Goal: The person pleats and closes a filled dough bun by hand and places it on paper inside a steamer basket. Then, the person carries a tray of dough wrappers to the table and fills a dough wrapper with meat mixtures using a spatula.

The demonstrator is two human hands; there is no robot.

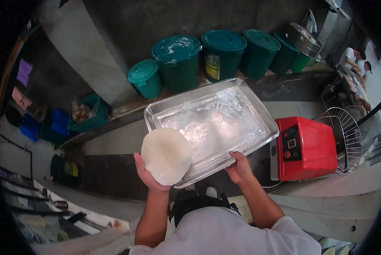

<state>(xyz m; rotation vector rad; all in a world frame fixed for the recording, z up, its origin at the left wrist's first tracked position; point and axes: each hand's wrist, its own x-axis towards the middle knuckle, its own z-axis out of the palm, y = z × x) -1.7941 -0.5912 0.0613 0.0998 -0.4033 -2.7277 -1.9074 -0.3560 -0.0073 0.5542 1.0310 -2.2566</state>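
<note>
A flat, pale round of dough (165, 156) lies on my left hand (151, 176), whose thumb shows at its left edge; my other left fingers are hidden beneath it. The round overlaps the near left corner of a shallow metal tray (211, 125). White flour is smeared over the tray's floor, most thickly toward the far side. My right hand (240, 168) grips the tray's near rim, thumb on top and fingers underneath. Held out in front of my body, the tray tilts in this view, its right end nearer a red machine.
Several green lidded bins (175, 63) line a ledge along the wall. The red machine (307, 148) with a wire guard (347, 136) stands at right. A green crate (88, 117) holds a filled bag at left. Two people (356, 61) are at a table far right.
</note>
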